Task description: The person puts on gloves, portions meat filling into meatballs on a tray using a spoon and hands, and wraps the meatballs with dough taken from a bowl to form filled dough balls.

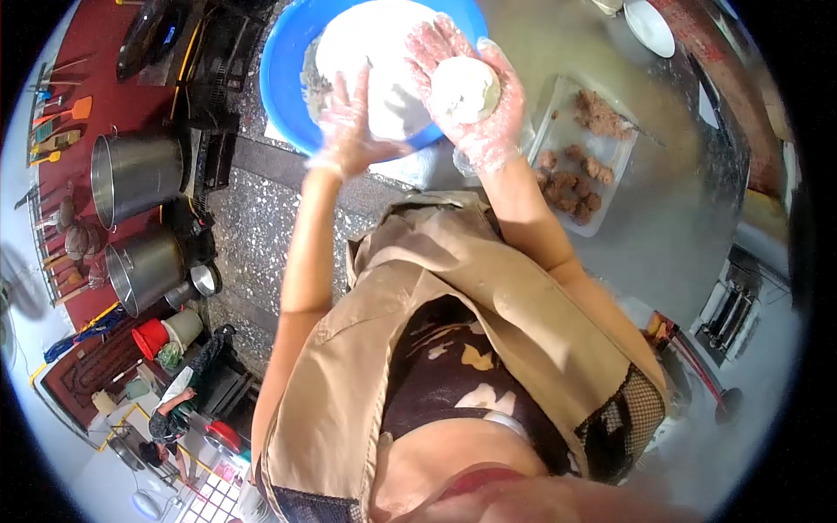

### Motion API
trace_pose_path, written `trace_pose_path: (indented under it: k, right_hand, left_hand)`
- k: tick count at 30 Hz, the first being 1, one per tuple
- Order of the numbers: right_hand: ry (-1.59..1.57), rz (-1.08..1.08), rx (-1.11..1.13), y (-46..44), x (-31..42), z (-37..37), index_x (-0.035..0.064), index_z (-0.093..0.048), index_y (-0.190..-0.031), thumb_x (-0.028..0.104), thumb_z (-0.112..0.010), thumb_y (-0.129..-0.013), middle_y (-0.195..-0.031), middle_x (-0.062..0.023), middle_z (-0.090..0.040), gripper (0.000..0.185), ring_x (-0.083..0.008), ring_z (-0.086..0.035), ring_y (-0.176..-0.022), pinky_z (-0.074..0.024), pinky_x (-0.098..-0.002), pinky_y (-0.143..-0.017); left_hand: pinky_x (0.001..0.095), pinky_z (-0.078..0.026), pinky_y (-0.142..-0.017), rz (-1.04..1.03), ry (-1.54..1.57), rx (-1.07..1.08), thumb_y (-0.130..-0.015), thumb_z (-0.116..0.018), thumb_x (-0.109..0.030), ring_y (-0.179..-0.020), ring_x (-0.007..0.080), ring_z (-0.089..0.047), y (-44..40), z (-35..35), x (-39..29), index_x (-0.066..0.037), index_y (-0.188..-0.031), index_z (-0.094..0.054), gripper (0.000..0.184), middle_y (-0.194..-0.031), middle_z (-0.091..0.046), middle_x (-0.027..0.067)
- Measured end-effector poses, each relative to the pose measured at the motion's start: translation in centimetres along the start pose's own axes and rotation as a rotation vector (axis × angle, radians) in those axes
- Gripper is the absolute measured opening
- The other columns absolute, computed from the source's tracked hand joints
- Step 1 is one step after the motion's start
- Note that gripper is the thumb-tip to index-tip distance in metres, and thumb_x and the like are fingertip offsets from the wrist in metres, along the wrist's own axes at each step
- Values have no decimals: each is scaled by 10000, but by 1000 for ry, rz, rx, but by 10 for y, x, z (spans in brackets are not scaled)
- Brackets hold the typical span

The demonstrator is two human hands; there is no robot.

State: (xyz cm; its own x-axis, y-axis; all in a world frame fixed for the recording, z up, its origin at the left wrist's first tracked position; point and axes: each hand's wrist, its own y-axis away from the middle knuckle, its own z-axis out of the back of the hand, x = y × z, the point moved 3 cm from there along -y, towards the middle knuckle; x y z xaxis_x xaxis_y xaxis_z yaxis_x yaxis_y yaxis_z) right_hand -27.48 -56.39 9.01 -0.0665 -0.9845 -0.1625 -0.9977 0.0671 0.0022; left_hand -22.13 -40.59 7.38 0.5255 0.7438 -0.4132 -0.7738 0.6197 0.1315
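On the upturned palm of my right hand (497,122) rests a round white dough ball (465,90), held over the right rim of a blue basin (283,96). My left hand (346,126) has its fingers spread and nothing in it, above the basin's near left edge. Both hands wear clear plastic gloves dusted with white. A large heap of white flour or powder (375,52) fills much of the basin. Right of my right hand stands a clear plastic tray (602,218) with several brown filling balls (571,196) and a loose brown mass (602,116).
A metal worktop (671,209) extends to the right, with a white bowl (650,28) at its far side. Large steel pots (139,179) stand along the left, near hanging utensils (80,108). Another person (170,410) is in the background at lower left.
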Motion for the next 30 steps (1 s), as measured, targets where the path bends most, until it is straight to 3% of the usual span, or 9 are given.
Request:
trace_pose_path:
  k: [4,8,12,16,20,27,28,29,30]
  right_hand:
    - [262,114,-129,-4,-6,2,-54,-388,-1319,397,-367,-919,-1320,-234,-442,603,-334,-423,-1230,-286,-414,-1084]
    - [374,9,-160,-14,-34,19,-50,-471,-1255,342,-310,-960,-1231,-153,-543,516,-253,-514,-1121,-379,-346,-992]
    - [-22,-226,324,-45,-76,44,-43,-472,-1252,354,-308,-960,-1219,-148,-552,520,-258,-542,-1083,-398,-348,-974]
    - [54,-389,-96,-82,-135,45,-18,-427,-1290,362,-329,-958,-1314,-166,-468,514,-280,-438,-1221,-341,-388,-1038]
    - [150,-408,7,-114,-219,35,67,-375,-1334,367,-408,-948,-1362,-185,-394,489,-314,-377,-1271,-333,-444,-1048]
    - [235,-568,-43,-232,-416,64,66,-408,-1307,383,-383,-952,-1349,-187,-407,477,-315,-379,-1271,-326,-450,-1052]
    - [553,-551,-141,-256,-431,77,35,-301,-1390,429,-354,-931,-1408,-196,-343,607,-349,-346,-1290,-281,-480,-1072]
    - [-257,-959,50,-275,-440,103,7,-307,-1375,437,-344,-932,-1400,-212,-346,618,-374,-337,-1290,-274,-499,-1069]
    - [35,-850,-70,-288,-465,79,-11,-389,-1300,437,-339,-936,-1327,-190,-432,579,-330,-424,-1226,-345,-467,-1022]
  left_hand:
    - [467,-217,-1088,-195,781,-330,-712,-742,-330,-1339,430,-205,7,2,-63,-1,-1436,-26,1070,-1433,-167,324]
    - [396,-317,-1027,-329,454,-750,-913,-474,-147,-1262,375,-388,3,-5,-58,55,-1394,-229,577,-1398,-327,261]
    - [446,-229,-1070,-357,298,-731,-917,-427,-196,-1307,399,-316,8,7,-6,42,-1399,-241,569,-1414,-297,270]
    - [537,-35,-1090,-150,223,-879,-757,-604,-397,-1359,410,-181,24,67,46,-28,-1354,-382,736,-1431,-269,249]
    - [514,-330,-1003,-413,110,-756,-698,-613,-500,-1134,377,-508,27,122,112,-82,-1273,-495,721,-1225,-550,159]
    - [474,-304,-1038,-93,-204,-705,-820,-480,-558,-1239,315,-429,51,211,304,-61,-1355,-378,738,-1320,-468,169]
    - [455,-265,-1064,-69,356,-759,-860,-418,-554,-1276,295,-383,60,206,359,-67,-1380,-332,718,-1360,-419,172]
    - [436,-225,-1091,-52,907,-773,-900,-356,-549,-1314,275,-337,62,197,408,-73,-1405,-285,698,-1401,-369,175]
    - [424,-218,-1095,-268,1370,-1152,-905,-284,-584,-1305,276,-347,72,236,419,-100,-1411,-282,701,-1410,-363,153]
